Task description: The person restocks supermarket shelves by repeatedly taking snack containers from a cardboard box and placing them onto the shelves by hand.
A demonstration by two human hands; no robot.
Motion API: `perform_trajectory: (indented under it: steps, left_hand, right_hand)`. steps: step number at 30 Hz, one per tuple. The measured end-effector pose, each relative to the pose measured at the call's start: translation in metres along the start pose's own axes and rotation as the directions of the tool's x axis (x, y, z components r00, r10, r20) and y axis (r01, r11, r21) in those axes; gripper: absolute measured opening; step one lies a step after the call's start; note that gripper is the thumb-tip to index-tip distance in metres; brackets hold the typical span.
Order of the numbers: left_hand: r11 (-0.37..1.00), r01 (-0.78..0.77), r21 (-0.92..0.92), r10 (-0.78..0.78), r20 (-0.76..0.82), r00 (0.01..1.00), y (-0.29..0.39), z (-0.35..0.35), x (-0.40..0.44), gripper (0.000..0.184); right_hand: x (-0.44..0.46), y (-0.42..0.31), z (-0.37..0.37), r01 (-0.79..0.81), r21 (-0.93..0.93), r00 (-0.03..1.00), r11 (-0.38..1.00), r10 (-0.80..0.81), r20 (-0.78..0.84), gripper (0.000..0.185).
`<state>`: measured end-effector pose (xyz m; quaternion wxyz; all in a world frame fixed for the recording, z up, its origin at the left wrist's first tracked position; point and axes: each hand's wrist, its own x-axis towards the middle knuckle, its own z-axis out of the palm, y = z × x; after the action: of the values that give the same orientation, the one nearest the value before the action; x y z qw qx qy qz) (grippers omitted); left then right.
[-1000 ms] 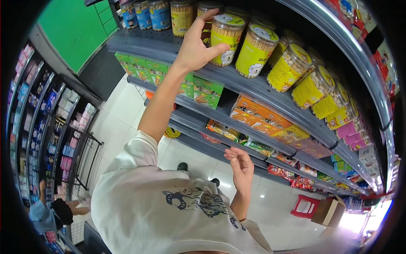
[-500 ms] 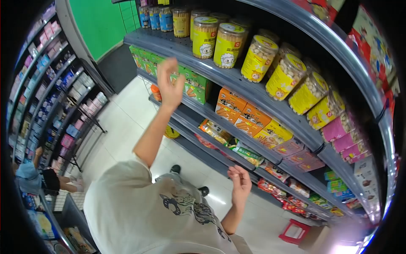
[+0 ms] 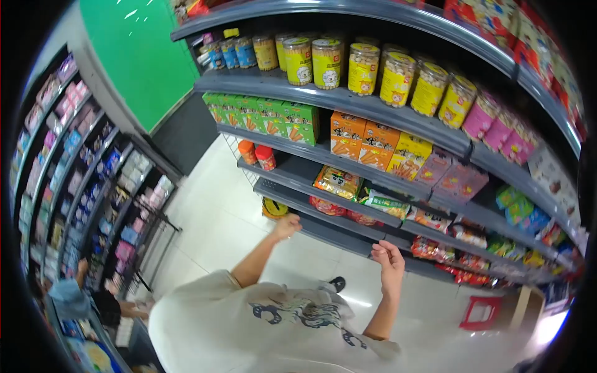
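My left hand (image 3: 286, 228) hangs in front of the lower shelves, empty, its fingers loosely bent with a small gap between the tips. To its right, my right hand (image 3: 388, 256) is raised near the bottom shelf edge, fingers half curled and apart from the thumb, holding nothing. Neither hand touches the goods. On the upper shelf stand upright yellow-labelled jars of sticks (image 3: 326, 64) and jars of small round snacks (image 3: 398, 79). Below them sit green boxes (image 3: 301, 122) and orange boxes (image 3: 347, 135).
Pink jars (image 3: 481, 116) stand at the right of the upper shelf. Bagged snacks (image 3: 339, 181) lie lower down, near two red-lidded jars (image 3: 265, 156). A red stool (image 3: 480, 313) stands by a cardboard box (image 3: 527, 306). Another person (image 3: 71, 298) is by the left shelving (image 3: 93, 186).
My left hand has let go of the yellow stick jar and come down from the upper shelf. The jar stands in the row. The view has turned, showing the shelves more level.
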<state>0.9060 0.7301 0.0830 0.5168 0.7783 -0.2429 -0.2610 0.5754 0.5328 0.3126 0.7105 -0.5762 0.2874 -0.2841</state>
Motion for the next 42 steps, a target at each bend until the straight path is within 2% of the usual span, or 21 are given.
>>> perform_trajectory:
  steps: [1,2,3,4,5,6,7,8,9,10,11,13,16,20,23,26,30,32,36,39,42]
  left_hand:
    - [0.998,0.046,0.04,-0.046,0.004,0.999,-0.023,0.011,-0.013,0.041]
    - [0.809,-0.247,0.533,0.246,0.073,0.966,-0.08,0.021,-0.019,0.033]
    - [0.87,0.241,0.431,-0.351,0.197,0.915,-0.076,0.023,-0.042,0.031]
    - [0.871,0.451,0.198,-0.48,0.142,0.866,-0.094,0.029,-0.082,0.03]
    - [0.765,0.637,0.099,-0.636,0.276,0.721,-0.149,0.029,-0.102,0.011]
    - [0.734,0.674,-0.082,-0.627,0.299,0.72,-0.168,0.028,-0.146,0.015]
    - [0.668,0.741,-0.064,-0.708,0.253,0.659,-0.194,0.03,-0.176,0.024]
    - [0.652,0.742,-0.155,-0.654,0.379,0.654,-0.23,0.021,-0.209,0.02]
    - [0.65,0.76,0.024,-0.755,0.139,0.641,-0.213,0.022,-0.249,0.017]
    - [0.685,0.707,0.175,-0.726,0.246,0.642,-0.268,0.014,-0.274,0.022]
    - [0.577,0.791,0.206,-0.817,0.177,0.549,-0.271,0.0,-0.311,0.021]
    - [0.425,0.899,0.104,-0.904,0.092,0.417,-0.264,-0.024,-0.354,0.021]
    - [0.346,0.937,-0.049,-0.938,0.015,0.347,-0.26,-0.049,-0.388,0.02]
    - [0.383,0.911,-0.151,-0.924,-0.063,0.377,-0.245,-0.06,-0.371,0.02]
    - [0.478,0.876,0.065,-0.876,-0.037,0.481,-0.228,-0.051,-0.328,0.018]
    - [0.604,0.752,0.263,-0.782,0.011,0.624,-0.198,-0.024,-0.29,0.015]
    - [0.739,0.584,0.336,-0.654,0.149,0.741,-0.142,0.045,-0.246,0.013]
    - [0.76,0.521,0.388,-0.624,0.212,0.752,-0.111,0.092,-0.237,0.011]
    - [0.749,0.424,0.51,-0.628,0.341,0.699,-0.069,0.2,-0.251,0.012]
    - [0.757,0.289,0.585,-0.618,0.501,0.606,-0.041,0.282,-0.281,0.011]
    - [0.772,0.106,0.627,-0.57,0.609,0.551,-0.009,0.358,-0.311,0.011]
  right_hand:
    - [-0.011,0.006,0.009,-0.033,0.004,0.999,0.999,0.033,-0.002,0.025]
    - [-0.02,0.011,0.016,-0.065,-0.004,0.998,0.998,0.065,0.001,0.025]
    - [-0.032,0.02,0.027,-0.063,0.011,0.998,0.998,0.063,0.021,0.024]
    - [-0.045,0.033,0.038,-0.038,-0.013,0.996,0.999,0.039,0.076,0.024]
    - [-0.057,0.047,0.049,-0.012,-0.04,0.991,0.999,0.018,0.135,0.024]
    - [-0.07,0.055,0.059,0.016,-0.072,0.982,0.997,-0.002,0.191,0.023]
    - [-0.086,0.059,0.071,-0.005,-0.067,0.97,0.998,0.021,0.241,0.023]
    - [-0.103,0.061,0.082,-0.035,-0.065,0.958,0.997,0.052,0.281,0.023]
    - [-0.117,0.054,0.09,-0.077,-0.085,0.952,0.993,0.098,0.29,0.023]
    - [-0.133,0.045,0.098,-0.125,-0.104,0.941,0.987,0.151,0.304,0.024]
    - [-0.147,0.041,0.103,-0.178,-0.117,0.921,0.977,0.207,0.33,0.025]
    - [-0.165,0.045,0.103,-0.299,-0.055,0.884,0.953,0.298,0.36,0.025]
    - [-0.176,0.056,0.1,-0.376,-0.051,0.856,0.925,0.367,0.363,0.026]
    - [-0.17,0.041,0.109,-0.293,-0.139,0.874,0.946,0.324,0.361,0.027]
    - [-0.164,0.03,0.11,-0.1,-0.186,0.897,0.977,0.17,0.408,0.029]
    - [-0.178,0.001,0.095,0.009,-0.226,0.91,0.974,0.086,0.406,0.03]
    - [-0.221,0.003,0.028,-0.061,-0.194,0.952,0.979,0.116,0.284,0.03]
    - [-0.251,0.019,-0.02,-0.107,-0.153,0.972,0.982,0.136,0.19,0.029]
    - [-0.327,0.022,-0.12,-0.205,0.141,0.976,0.969,0.214,-0.049,0.031]
    - [-0.39,0.029,-0.192,-0.124,0.34,0.93,0.932,0.228,-0.289,0.033]
    - [-0.444,0.035,-0.252,0.061,0.419,0.771,0.906,0.224,-0.597,0.034]
